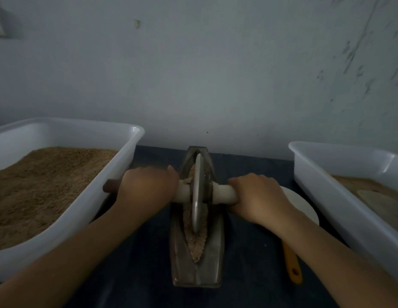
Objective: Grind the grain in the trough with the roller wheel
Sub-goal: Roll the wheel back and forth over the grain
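Forearms come in from the bottom corners over the dark bench (149,274), and low at centre sits the metal trough (212,258), its narrow groove running away up the frame. Grain (194,245) lies pale and crumbly along that groove, right under the roller wheel (197,192), which stands on edge in the channel. Left hand (146,185) is curled round the axle handle (224,193) on its side, right hand (258,196) clamped on the other end, wheel between them. Risk here, I'd say: uneven push tilts the wheel, it rides up the groove wall and spills grain onto the bench. An orange-handled tool (292,263) lies lower right beside a white dish (302,205). Further out, a left tub (118,174) holds brown grain; a right tub (327,174) mirrors it.
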The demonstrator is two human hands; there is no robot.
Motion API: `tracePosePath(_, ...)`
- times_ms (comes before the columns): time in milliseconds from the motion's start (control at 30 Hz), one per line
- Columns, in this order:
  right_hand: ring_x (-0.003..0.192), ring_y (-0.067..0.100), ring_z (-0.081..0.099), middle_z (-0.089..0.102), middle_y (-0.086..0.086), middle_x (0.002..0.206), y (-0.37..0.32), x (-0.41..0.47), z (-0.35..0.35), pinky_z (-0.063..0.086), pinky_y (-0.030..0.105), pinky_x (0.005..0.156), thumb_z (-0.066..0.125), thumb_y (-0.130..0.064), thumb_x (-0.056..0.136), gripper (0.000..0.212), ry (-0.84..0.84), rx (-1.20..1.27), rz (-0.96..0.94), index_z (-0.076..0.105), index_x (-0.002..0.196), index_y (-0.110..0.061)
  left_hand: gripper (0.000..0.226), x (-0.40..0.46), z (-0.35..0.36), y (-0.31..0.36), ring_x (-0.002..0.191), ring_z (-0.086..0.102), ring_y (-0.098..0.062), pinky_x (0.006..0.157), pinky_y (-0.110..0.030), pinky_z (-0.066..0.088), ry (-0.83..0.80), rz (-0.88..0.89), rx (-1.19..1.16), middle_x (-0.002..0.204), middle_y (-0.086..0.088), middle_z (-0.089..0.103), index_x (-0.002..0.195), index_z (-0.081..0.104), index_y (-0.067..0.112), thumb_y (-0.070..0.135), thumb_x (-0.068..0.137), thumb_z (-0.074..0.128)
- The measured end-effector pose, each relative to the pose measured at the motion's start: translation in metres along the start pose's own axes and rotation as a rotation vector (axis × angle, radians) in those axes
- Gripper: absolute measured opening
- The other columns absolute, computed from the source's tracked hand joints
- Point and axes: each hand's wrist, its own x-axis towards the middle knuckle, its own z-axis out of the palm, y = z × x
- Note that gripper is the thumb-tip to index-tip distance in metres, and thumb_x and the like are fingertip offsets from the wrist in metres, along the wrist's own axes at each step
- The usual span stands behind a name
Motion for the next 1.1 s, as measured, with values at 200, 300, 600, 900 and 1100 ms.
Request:
tracePosePath(200,0.069,0.016,0.046,0.061,-0.002,0.09,0.011,0.042,0.011,0.021,0.025,0.048,0.062,-0.029,0.077,0.014,0.011,-0.044,0.068,0.048,0.077,-0.028,0.076,0.031,0.005,-0.01,0.047,0.058,-0.029,0.041,-0.032,0.045,-0.01,-0.048,-0.017,0.065,-0.019,0.061,0.104,0.057,-0.013,0.015,0.042,0.091)
tracePosePath(300,0.072,0.017,0.049,0.062,-0.001,0.093,0.016,0.059,0.011,0.024,0.027,0.05,0.061,-0.028,0.078,0.01,0.005,-0.036,0.079,0.051,0.079,-0.026,0.066,0.048,0.017,-0.008,0.066,0.062,-0.03,0.052,-0.034,0.046,-0.084,-0.069,-0.033,0.085,-0.02,0.063,0.121,0.043,-0.01,0.014,0.07,0.077)
tracePosePath(600,0.084,0.02,0.058,0.063,0.0,0.094,0.012,0.051,0.01,0.027,0.026,0.054,0.06,-0.025,0.08,0.007,0.022,-0.028,0.05,0.058,0.087,-0.022,0.054,0.045,0.033,-0.004,0.087,0.06,-0.026,0.064,-0.034,0.045,-0.025,-0.051,0.036,0.108,-0.011,0.058,0.136,0.019,0.001,0.021,0.094,0.047)
tracePosePath(900,0.082,0.016,0.058,0.061,-0.005,0.091,-0.005,-0.013,-0.005,0.03,0.026,0.058,0.056,-0.037,0.086,0.011,-0.039,0.04,-0.013,0.056,0.092,-0.028,0.037,-0.009,-0.014,-0.001,0.034,0.039,-0.015,0.035,-0.021,0.039,0.119,0.031,-0.223,0.05,-0.004,0.05,0.094,0.056,-0.002,0.013,0.068,0.078)
tracePosePath(1100,0.079,0.014,0.057,0.062,-0.005,0.09,-0.005,-0.017,-0.008,0.035,0.026,0.062,0.057,-0.037,0.085,0.008,-0.077,0.036,-0.025,0.054,0.086,-0.03,0.038,-0.014,-0.02,-0.003,0.03,0.042,-0.018,0.036,-0.021,0.035,0.148,0.07,-0.268,0.045,-0.009,0.048,0.086,0.059,-0.008,0.004,0.057,0.081)
